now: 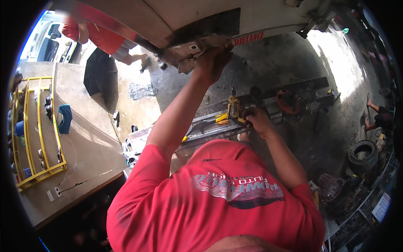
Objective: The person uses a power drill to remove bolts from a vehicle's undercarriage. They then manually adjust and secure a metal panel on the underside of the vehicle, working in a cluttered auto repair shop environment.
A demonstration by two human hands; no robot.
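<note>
My left hand [213,63] is stretched far forward, with its fingers closed round the edge of a pale, worn metal panel [187,52] low on the large light-coloured vehicle body [268,17]. Part of the grip is hidden behind the hand. Beside my lap, my right hand [257,122] has its fingers curled at the base of a yellow cordless drill [233,105]. The drill's chuck points away from me. Yellow-handled tools [221,119] lie just left of the drill on a low metal bench [205,133].
A red and black round tool [289,101] rests on the bench's right part. Tyre [362,154] and machine parts [331,185] stand at right. Left are a yellow metal rack [40,126], a blue plastic piece [64,119] and a black umbrella-like shape [100,77]. A person in red [103,38] is far left.
</note>
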